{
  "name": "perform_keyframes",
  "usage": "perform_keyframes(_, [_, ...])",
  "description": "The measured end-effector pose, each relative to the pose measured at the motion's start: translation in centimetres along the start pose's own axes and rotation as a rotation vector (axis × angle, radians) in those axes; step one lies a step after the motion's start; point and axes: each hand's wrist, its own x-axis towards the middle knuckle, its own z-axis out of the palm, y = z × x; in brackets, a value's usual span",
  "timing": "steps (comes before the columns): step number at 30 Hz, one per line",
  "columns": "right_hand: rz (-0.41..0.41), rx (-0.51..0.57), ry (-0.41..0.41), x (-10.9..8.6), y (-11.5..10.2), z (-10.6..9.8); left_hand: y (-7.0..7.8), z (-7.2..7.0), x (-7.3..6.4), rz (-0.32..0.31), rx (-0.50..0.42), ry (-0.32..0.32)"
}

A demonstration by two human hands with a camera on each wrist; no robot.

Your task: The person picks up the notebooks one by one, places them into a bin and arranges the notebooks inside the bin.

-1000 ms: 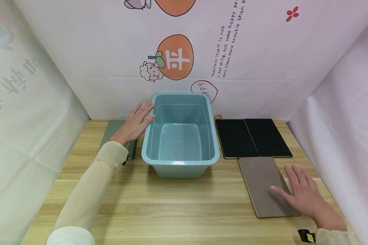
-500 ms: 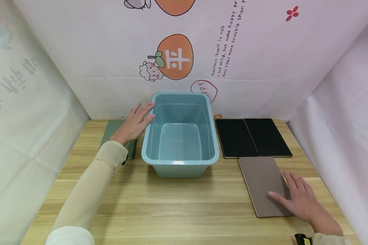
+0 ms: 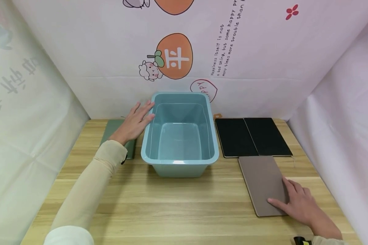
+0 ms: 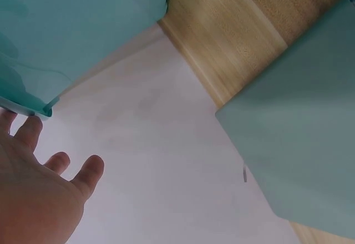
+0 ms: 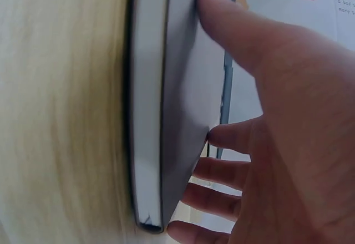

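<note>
A light-blue plastic bin (image 3: 179, 163) stands in the middle of the table. My left hand (image 3: 134, 123) rests its outstretched fingers on the bin's left rim; the left wrist view shows the fingertips right at that rim. Under my left forearm lies a green notebook (image 3: 111, 128), partly hidden. On the right a taupe notebook (image 3: 260, 183) lies flat, its white page edges showing in the right wrist view. My right hand (image 3: 302, 204) has its thumb on the cover and its fingers along the right edge, holding the notebook between them.
Two black notebooks (image 3: 236, 137) lie side by side behind the taupe one, right of the bin. White printed cloth (image 3: 251, 95) hangs behind the wooden table (image 3: 171, 211) and along both sides.
My right hand has moved slightly left and down onto the taupe notebook, its fingers drawing in to the right edge. The left hand and the bin have stayed put.
</note>
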Motion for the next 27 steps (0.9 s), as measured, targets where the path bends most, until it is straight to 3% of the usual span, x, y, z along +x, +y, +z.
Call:
perform_keyframes(6, [0.041, 0.004, -0.030, 0.3, -0.2, -0.5, 0.1, 0.0, 0.1, -0.004, -0.001, -0.003])
perform_keyframes(17, [0.091, 0.134, -0.047, 1.2, 0.5, -0.4, 0.1, 0.0, 0.0, -0.005, -0.012, -0.001])
perform_keyframes(27, [0.069, 0.242, -0.029, 1.2, 0.9, -0.1, 0.0, 0.1, 0.0, -0.005, -0.019, -0.005])
